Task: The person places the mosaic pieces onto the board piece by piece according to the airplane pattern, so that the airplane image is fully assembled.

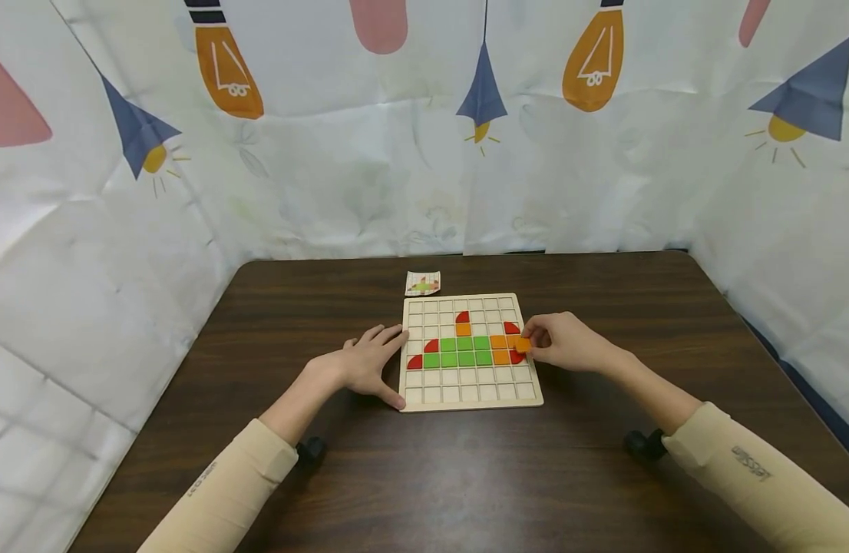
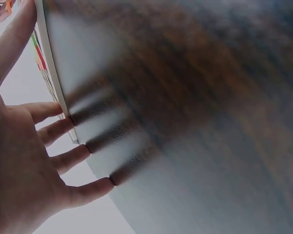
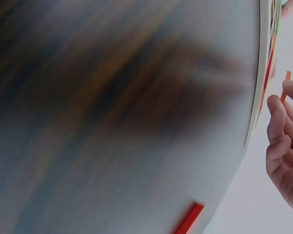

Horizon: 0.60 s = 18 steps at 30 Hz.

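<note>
A wooden grid board (image 1: 466,393) lies on the table with green squares (image 1: 466,351), orange squares (image 1: 499,342) and red quarter-round tiles (image 1: 432,346) set in its cells. My right hand (image 1: 569,340) pinches an orange square tile (image 1: 523,345) between thumb and fingers, over the board's right edge. In the right wrist view that orange tile (image 3: 286,87) appears edge-on, held clear of the board. My left hand (image 1: 364,365) rests at the board's left edge, fingers spread, thumb by the near corner. The left wrist view shows the fingertips (image 2: 90,147) touching down on the table and board edge.
A small picture card (image 1: 423,283) with a similar coloured pattern lies just beyond the board. The dark wood table (image 1: 424,476) has patterned white cloth (image 1: 369,184) hanging behind it and at its sides. A red piece (image 3: 189,219) shows low in the right wrist view.
</note>
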### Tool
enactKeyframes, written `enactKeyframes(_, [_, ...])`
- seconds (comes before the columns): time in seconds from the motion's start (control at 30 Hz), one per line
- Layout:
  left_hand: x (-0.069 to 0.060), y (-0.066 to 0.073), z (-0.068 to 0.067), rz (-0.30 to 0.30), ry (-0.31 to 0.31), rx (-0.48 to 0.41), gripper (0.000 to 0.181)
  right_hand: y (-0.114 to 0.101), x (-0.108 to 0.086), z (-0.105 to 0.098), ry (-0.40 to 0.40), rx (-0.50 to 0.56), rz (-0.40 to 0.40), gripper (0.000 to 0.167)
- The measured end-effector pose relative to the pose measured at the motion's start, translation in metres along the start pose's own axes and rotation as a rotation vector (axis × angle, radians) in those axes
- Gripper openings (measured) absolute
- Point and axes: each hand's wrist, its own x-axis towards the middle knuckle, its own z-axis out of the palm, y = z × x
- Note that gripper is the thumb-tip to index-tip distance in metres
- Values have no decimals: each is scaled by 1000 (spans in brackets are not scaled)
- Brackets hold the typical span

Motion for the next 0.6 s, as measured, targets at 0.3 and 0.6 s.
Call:
enactKeyframes(0.3, [0, 1, -1, -3, -13, 8, 124, -19, 14, 18, -19, 37, -22, 19])
enactKeyframes(0.6, [1, 1, -2, 5, -23, -7, 124, -36, 22, 32, -59, 78, -83, 19])
